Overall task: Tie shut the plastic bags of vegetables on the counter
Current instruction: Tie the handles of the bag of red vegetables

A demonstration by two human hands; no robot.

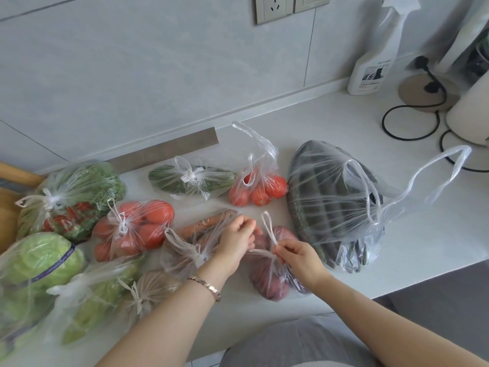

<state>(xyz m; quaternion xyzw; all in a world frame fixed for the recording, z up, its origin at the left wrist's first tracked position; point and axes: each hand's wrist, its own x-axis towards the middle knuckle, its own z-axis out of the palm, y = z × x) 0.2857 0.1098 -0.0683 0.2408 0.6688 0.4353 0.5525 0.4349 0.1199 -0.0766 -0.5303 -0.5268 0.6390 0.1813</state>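
A clear bag of reddish-purple vegetables [270, 279] lies at the counter's near edge. My right hand [299, 258] pinches one of its handle loops, which stands up above the fingers. My left hand [236, 242] holds the other handle, a strand stretched between the two hands. Left of it, partly hidden under my left hand, lies a knotted bag of carrots [195, 234]. Behind are a small bag of tomatoes [258, 189] and a large bag of cucumbers [333, 205], both with loose handles.
Knotted bags fill the left: tomatoes [132, 226], leafy greens [71, 197], cabbage [37, 260], a cucumber bag [190, 178], and more near the counter's edge. A spray bottle [375, 56], black cables [412, 112] and a white appliance [471, 107] stand at the back right.
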